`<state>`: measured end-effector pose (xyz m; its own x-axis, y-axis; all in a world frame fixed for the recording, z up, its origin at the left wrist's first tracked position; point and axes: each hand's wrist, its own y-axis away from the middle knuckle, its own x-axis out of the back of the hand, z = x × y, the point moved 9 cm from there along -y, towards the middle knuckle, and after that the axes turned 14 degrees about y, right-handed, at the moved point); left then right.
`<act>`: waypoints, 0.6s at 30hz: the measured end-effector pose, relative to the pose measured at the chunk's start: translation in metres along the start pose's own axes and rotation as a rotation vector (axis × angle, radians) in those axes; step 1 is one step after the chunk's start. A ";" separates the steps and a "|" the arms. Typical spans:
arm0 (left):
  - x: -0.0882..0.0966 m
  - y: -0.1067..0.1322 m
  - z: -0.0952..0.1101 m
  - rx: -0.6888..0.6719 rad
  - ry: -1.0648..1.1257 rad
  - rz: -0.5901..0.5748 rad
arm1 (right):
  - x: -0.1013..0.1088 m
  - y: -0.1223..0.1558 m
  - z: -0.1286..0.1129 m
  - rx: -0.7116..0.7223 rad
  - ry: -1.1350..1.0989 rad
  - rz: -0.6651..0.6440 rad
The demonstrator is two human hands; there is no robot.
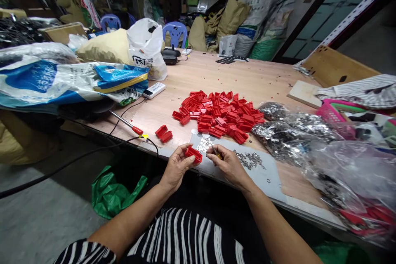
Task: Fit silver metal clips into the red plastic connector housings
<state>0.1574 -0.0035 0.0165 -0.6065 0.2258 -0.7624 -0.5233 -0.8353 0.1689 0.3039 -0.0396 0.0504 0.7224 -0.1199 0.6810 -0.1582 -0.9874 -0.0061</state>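
My left hand (177, 166) is closed around a small red plastic part (193, 154), held at the near edge of the table. My right hand (227, 162) pinches a thin metal tool with a yellow bit (215, 151), its tip pointing toward the red part. A pile of several like red parts (218, 114) lies just beyond my hands. Two more red parts (163, 133) sit apart to the left. Small metal pieces (250, 159) are scattered on a grey sheet (272, 177) under my right hand.
Clear bags of shiny metal parts (293, 130) lie at the right, a pink basket (332, 113) behind them. A red-handled tool with cable (125, 123), a white remote (154, 90), sacks and a white plastic bag (145, 45) are at the left. A green bag (114, 192) lies on the floor.
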 end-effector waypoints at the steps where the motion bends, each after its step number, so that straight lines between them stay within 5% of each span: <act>1: -0.002 0.000 -0.001 0.004 -0.002 -0.006 | 0.001 0.002 -0.004 0.008 -0.001 0.011; 9: -0.015 -0.001 -0.007 0.031 -0.023 -0.045 | 0.007 0.015 -0.028 0.157 0.088 0.059; 18: -0.020 0.002 -0.014 0.114 -0.056 -0.102 | 0.003 0.026 -0.039 0.297 0.084 -0.127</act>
<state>0.1770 -0.0166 0.0230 -0.5775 0.3368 -0.7436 -0.6465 -0.7449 0.1647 0.2761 -0.0616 0.0806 0.6639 0.0029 0.7478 0.1416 -0.9824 -0.1219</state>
